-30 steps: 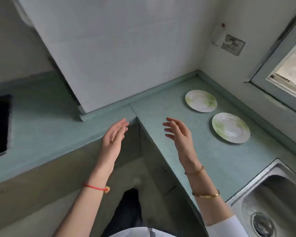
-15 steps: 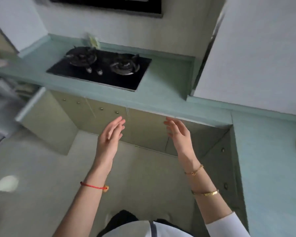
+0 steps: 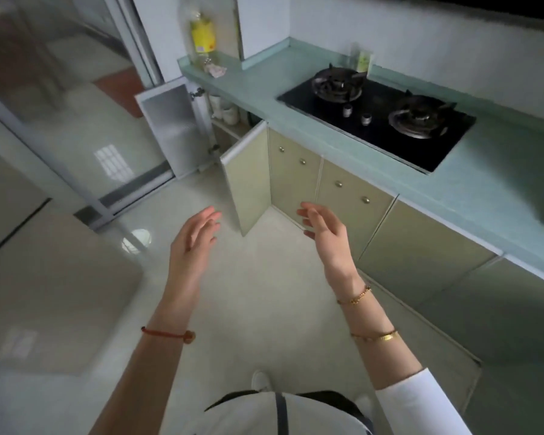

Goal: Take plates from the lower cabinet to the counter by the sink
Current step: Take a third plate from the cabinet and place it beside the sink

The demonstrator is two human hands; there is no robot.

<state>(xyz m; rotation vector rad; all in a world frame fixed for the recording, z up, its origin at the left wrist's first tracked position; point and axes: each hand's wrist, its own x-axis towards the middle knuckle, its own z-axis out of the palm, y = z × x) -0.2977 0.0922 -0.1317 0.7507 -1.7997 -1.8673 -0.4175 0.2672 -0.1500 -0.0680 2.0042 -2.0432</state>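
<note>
My left hand (image 3: 193, 238) and my right hand (image 3: 325, 229) are raised over the floor, palms facing each other, fingers apart, holding nothing. Ahead stands the lower cabinet (image 3: 230, 120) with both doors swung out: a pale green door (image 3: 248, 180) and a white-backed door (image 3: 176, 124). White crockery (image 3: 223, 109) shows on its shelf, too small to tell apart. No plates, sink counter or sink are in view.
A teal counter (image 3: 311, 120) runs along the right with a black gas hob (image 3: 380, 111). A yellow oil bottle (image 3: 203, 36) stands at its far end. Closed green cabinet doors (image 3: 352, 196) line the right. A glass sliding door (image 3: 76, 127) is at the left.
The view has swung left, from the counter corner with two plates by the sink, past the hob, to the open lower cabinet. Both hands have kept their open, raised pose.
</note>
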